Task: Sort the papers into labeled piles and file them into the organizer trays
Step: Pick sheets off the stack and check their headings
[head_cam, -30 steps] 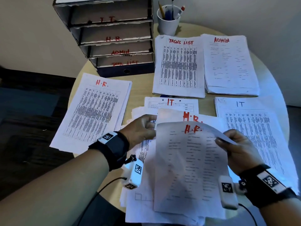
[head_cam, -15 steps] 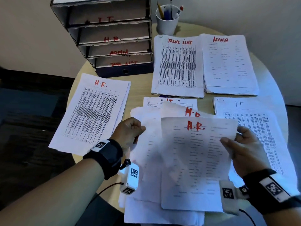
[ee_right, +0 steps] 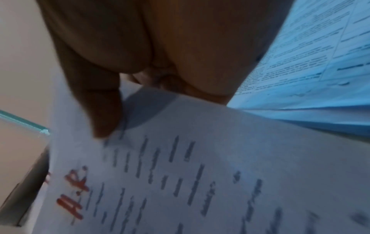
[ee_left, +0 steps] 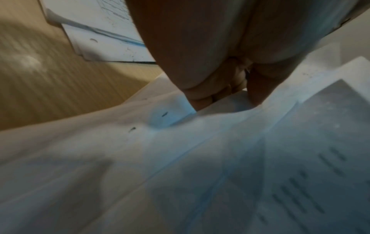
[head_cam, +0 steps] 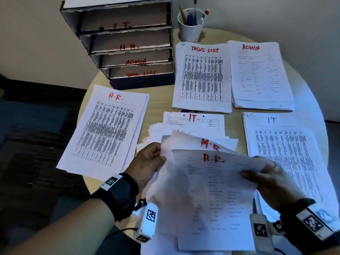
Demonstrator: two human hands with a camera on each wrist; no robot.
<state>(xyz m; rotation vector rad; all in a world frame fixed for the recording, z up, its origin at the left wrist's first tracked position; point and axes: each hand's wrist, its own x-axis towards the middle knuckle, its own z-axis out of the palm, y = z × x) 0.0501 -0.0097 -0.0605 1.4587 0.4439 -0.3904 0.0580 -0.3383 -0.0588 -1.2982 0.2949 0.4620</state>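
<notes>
Because the loose H.R. sheet (head_cam: 217, 196) is held only at its edges above the unsorted heap (head_cam: 185, 129), it could sag or slip and drag the second H.R. page (head_cam: 209, 144) beneath it out of order, or be dropped on the IT pile (head_cam: 287, 153) lying just to its right rather than the H.R. pile (head_cam: 106, 129) across on the heap's left. The right hand (head_cam: 272, 181) pinches the sheet's right edge, thumb on top, fingers curled beneath. The left hand (head_cam: 147, 162) is clenched on the left margin of the papers, though which sheets it grips is unclear. Beyond the heap stand the Tasks List pile (head_cam: 202, 78), Admin pile (head_cam: 259, 76) and organizer trays (head_cam: 125, 43).
</notes>
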